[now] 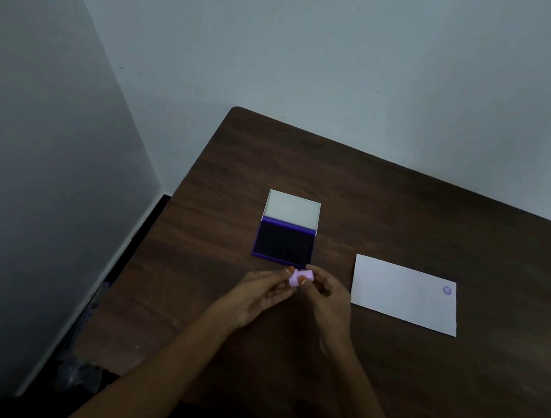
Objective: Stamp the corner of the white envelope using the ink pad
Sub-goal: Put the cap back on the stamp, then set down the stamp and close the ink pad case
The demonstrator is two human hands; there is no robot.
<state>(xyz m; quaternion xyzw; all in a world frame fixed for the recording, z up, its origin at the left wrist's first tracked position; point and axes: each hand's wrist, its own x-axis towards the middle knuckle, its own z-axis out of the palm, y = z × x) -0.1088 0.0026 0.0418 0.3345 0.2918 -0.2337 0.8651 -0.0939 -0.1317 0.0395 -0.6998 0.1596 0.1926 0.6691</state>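
A small lilac stamp (300, 277) is pinched between the fingertips of my left hand (258, 298) and my right hand (327, 300), just in front of the ink pad. The ink pad (283, 242) lies open, with a dark pad in a purple case and its white lid raised at the back. To the right, the white envelope (401, 297) lies flat on the table. A round purple stamp mark (447, 290) shows in its far right corner.
The dark wooden table (405, 206) stands against pale walls, its left edge close to a wall corner. A gap with dark floor runs along the table's left side.
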